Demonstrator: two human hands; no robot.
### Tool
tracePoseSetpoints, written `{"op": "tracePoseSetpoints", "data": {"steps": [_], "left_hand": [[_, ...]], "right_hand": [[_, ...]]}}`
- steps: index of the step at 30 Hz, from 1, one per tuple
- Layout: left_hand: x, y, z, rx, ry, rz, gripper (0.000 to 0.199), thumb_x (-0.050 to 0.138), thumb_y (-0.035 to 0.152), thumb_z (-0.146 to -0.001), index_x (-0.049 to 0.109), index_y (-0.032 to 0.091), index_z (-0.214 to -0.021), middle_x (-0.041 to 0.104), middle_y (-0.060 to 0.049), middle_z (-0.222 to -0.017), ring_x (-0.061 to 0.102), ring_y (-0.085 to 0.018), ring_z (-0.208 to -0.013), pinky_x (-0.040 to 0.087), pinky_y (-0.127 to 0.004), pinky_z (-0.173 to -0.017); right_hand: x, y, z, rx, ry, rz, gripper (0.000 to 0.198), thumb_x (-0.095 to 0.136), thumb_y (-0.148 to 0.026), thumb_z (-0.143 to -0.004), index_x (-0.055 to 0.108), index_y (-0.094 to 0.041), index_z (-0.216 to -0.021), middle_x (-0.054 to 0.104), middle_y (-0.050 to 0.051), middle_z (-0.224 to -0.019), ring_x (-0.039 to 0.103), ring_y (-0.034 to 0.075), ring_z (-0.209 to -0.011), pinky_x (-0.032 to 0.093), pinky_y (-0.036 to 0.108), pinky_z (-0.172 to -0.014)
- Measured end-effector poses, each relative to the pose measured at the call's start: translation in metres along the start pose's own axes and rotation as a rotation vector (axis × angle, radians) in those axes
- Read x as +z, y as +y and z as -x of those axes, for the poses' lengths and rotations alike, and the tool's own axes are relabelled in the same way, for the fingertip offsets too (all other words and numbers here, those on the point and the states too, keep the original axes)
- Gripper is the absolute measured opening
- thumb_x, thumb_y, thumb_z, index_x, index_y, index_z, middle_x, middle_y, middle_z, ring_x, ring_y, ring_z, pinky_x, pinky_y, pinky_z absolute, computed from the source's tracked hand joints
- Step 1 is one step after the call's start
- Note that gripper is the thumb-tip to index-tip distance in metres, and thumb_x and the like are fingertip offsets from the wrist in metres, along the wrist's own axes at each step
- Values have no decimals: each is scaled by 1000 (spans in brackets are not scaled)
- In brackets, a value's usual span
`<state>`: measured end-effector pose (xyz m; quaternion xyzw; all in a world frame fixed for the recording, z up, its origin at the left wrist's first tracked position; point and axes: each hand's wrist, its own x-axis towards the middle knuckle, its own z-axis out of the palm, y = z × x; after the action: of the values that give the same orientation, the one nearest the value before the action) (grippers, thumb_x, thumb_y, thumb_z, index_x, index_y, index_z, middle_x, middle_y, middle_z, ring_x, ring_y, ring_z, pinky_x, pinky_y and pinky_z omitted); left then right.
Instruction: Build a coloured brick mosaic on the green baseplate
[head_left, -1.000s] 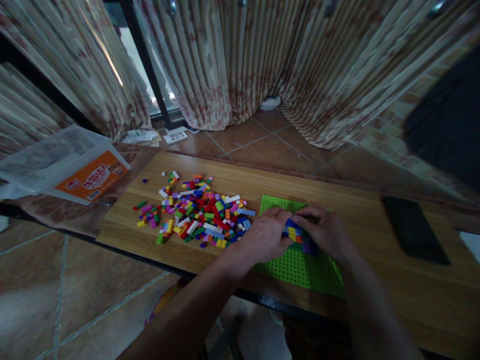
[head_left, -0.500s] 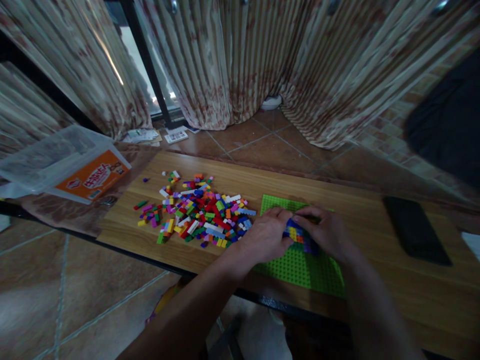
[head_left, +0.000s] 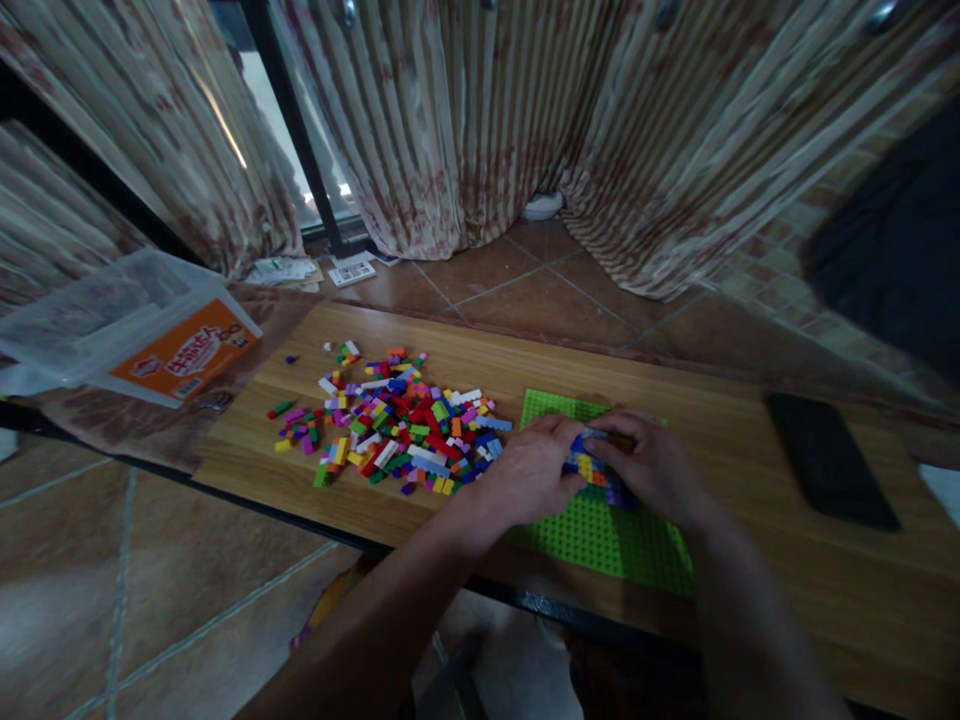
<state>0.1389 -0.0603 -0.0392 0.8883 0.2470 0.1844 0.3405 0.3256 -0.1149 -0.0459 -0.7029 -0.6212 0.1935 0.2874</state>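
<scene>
A low build of toy bricks (head_left: 589,468), blue with yellow, orange and purple parts, sits on the green baseplate (head_left: 592,540). My left hand (head_left: 536,468) is curled against the left side of this build, its thumb and fingers closed around that edge. From the right, my right hand (head_left: 651,462) pinches a small light-blue brick (head_left: 595,434) at the top edge of the build. Whether that brick is pressed down or still apart cannot be made out. The hands cover much of the build's far and side edges.
Left of the baseplate a pile of loose coloured bricks (head_left: 412,425) spreads over the wooden table (head_left: 465,350). A clear plastic box (head_left: 142,320) with an orange label stands at the far left. A dark flat slab (head_left: 832,460) lies at the right.
The fingers of my right hand have shifted slightly, and a light-blue brick now shows between them. My left hand stays almost where it was.
</scene>
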Motion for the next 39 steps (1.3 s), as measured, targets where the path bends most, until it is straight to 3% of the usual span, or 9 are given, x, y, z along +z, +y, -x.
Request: {"op": "tracePoseSetpoints", "data": {"steps": [7,12,20,31,34,39], "left_hand": [[-10,-6,0,-43,62,-9,41,57,21,-86,50,17,-127,59,-11,-128,58,-24,-118,48,-39,-103],[-26,-17,-2,-147,189,-11,36,56,18,-87,55,16,-122,65,-10,-119,65,-22,-106,52,-37,-96],[-43,-27,-1,-209,275,-46,32,54,12,-85,63,16,-116,70,-8,-112,68,-19,-98,53,-33,-93],[-55,-35,2,-265,366,-67,29,55,15,-86,66,17,-114,72,-7,-108,69,-18,-90,55,-31,-85],[-57,-35,3,-273,380,-84,28,56,16,-86,67,17,-112,72,-7,-109,69,-18,-91,55,-32,-88],[-60,-35,5,-284,385,-75,28,55,16,-87,67,16,-112,73,-7,-106,69,-18,-89,55,-32,-87]], "right_hand": [[0,-6,1,26,24,-2,22,62,-41,-82,73,-22,-87,70,5,-89,63,23,-87,47,38,-80],[-1,-2,3,83,68,49,22,62,-40,-81,73,-22,-88,71,5,-90,64,23,-85,48,38,-80],[-9,8,6,202,156,138,26,61,-42,-80,74,-22,-88,73,6,-93,67,23,-84,50,37,-77],[-12,-5,6,315,55,164,27,61,-43,-79,74,-21,-89,75,4,-84,69,23,-76,51,33,-70],[-12,-4,5,291,45,162,27,61,-45,-79,74,-22,-88,74,4,-85,68,23,-76,52,34,-70],[-2,-11,4,91,315,153,29,63,-45,-80,71,-22,-95,68,10,-102,65,27,-94,51,42,-86]]}}
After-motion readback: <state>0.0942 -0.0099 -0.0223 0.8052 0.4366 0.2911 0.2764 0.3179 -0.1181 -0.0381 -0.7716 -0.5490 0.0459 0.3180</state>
